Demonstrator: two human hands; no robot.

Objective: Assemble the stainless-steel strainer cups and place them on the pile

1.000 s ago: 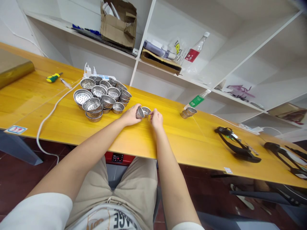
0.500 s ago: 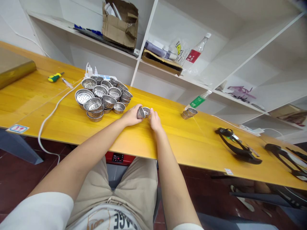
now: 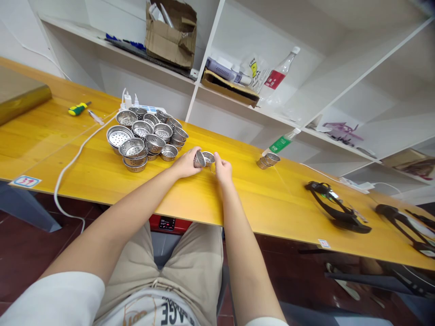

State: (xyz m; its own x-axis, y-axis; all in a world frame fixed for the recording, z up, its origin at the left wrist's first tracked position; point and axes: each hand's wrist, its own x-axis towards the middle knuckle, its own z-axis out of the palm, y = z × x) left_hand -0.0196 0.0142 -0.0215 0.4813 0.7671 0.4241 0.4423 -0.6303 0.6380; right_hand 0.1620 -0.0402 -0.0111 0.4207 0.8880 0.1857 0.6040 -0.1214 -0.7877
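My left hand (image 3: pixel 186 164) is closed around a small perforated metal cup (image 3: pixel 199 159), which tilts on its side with its rim facing right. Just beyond it is a second perforated cup (image 3: pixel 208 157), its open top visible. My right hand (image 3: pixel 223 170) has its thumb and fingers at that second cup's right edge, partly covering it. A thin loop shows beside the right fingers, too small to make out. To the left of my hands, a cluster of similar cups (image 3: pixel 155 144) stands on the yellow table (image 3: pixel 190 199), several of them stacked.
A short stack of cups (image 3: pixel 265 162) stands to the right, near a green-labelled bottle (image 3: pixel 282 142). Black headset-like straps (image 3: pixel 335 208) lie farther right. A white cable (image 3: pixel 73 156), a screwdriver (image 3: pixel 78 109) and a power strip (image 3: pixel 154 110) are left. White shelving (image 3: pixel 224 122) rises behind.
My right hand has shifted slightly to the right, showing more of the second cup. My left hand and its cup have stayed almost still.
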